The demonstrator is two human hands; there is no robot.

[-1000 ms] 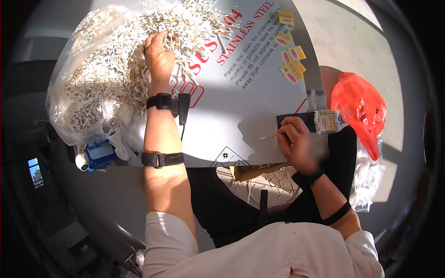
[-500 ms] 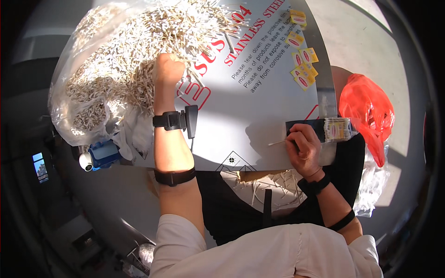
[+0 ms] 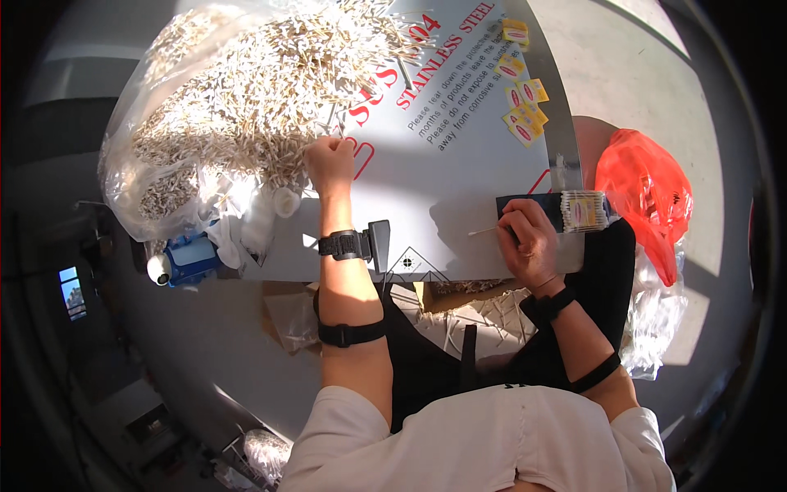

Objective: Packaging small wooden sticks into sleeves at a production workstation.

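Swab pile (image 3: 238, 98) cut off above | left hand (image 3: 329, 166) fisted, contents hidden | right hand (image 3: 531, 243) curled, fingers pinching cotton swab (image 3: 482, 232)

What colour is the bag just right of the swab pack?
The bag is translucent red; the head view shows it best.

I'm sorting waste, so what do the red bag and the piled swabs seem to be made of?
Red bag: probably thin plastic film, glossy, since it crinkles and lets light through.
Piled swabs: pale tan sticks, perhaps wood or paper, with white, matte-looking tips, likely cotton; at this size, the sticks' material stays open.
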